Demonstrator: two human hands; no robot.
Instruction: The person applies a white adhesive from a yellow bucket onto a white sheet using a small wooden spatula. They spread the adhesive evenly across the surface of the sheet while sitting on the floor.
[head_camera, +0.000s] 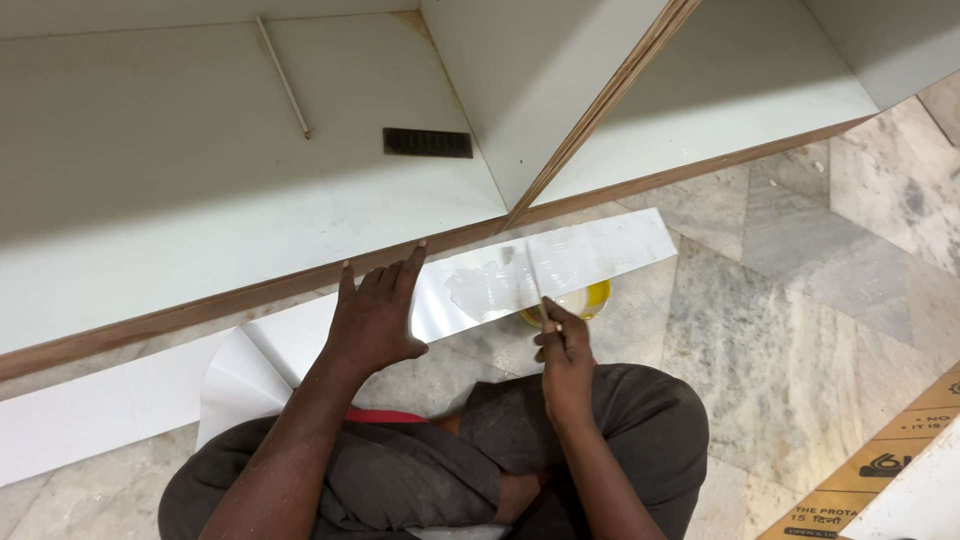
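My left hand (376, 315) lies flat, fingers spread, pressing a long white laminate strip (600, 250) near the front edge of a white cabinet carcass (200, 200). My right hand (563, 352) is shut on a thin flat spreader (535, 285), whose tip rests in a patch of whitish glue (487, 288) on the strip. A yellow glue tin (590, 299) sits under the strip's edge, mostly hidden, just beyond my right hand.
The plywood-edged cabinet has an upright divider (590, 110) and a dark vent slot (427, 143). A thin rod (283, 77) lies inside it. The floor is marble (790, 330). A brown printed cardboard sheet (880, 460) lies at the lower right. My crossed legs fill the bottom.
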